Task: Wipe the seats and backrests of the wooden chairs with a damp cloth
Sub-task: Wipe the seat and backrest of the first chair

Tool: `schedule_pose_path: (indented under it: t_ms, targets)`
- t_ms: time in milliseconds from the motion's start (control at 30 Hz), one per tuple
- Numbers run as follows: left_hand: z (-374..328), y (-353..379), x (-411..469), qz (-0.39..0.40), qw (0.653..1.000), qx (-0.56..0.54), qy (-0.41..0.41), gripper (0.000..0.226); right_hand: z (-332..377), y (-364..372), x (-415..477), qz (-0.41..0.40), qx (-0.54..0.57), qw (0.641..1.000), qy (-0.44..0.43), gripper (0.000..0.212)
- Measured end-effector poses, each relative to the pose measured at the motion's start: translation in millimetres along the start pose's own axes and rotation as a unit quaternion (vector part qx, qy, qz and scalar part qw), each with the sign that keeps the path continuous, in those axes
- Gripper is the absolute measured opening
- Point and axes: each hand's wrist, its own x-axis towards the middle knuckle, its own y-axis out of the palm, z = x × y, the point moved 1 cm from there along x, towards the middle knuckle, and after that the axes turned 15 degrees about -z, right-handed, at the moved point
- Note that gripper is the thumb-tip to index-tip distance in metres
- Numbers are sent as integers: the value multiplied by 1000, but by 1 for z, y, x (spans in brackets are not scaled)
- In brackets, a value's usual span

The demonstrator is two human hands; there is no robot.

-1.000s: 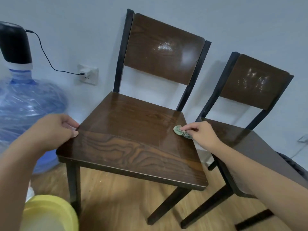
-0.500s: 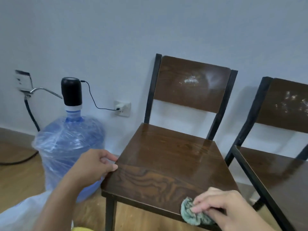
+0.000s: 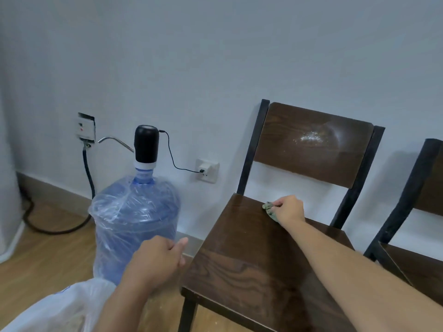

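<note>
In the head view, the right hand (image 3: 288, 208), closed on the damp cloth (image 3: 269, 209), has swept from the seat's front edge to the back of the near chair's seat (image 3: 251, 255). The left hand (image 3: 155, 262), loosely curled and empty, has let go of the seat's corner and hangs just beside it. The seat looks nearly covered, but the backrest (image 3: 311, 144) keeps its white dusty patch, so that probably comes next.

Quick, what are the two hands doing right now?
Left hand: loosely curled, holding nothing, beside the chair seat.
Right hand: closed on the green cloth.
</note>
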Motion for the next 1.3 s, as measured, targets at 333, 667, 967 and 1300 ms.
schedule_pose_path:
  t_ms: [333,667,967,1300]
  targets:
    - [12,12,9,20,995,-98,-7,28,67,84,10,67,64,989,-118,23]
    - [14,11,22,10,994,-106,-13,23,33,-14,-59,228,79,940,-242,23]
    - [-37,3,22,-16,998,-9,65,54,-8,-95,-144,268,128,931,-213,26]
    - [-180,21,94,73,982,45,168,26,7,-168,-108,245,113,952,-144,29]
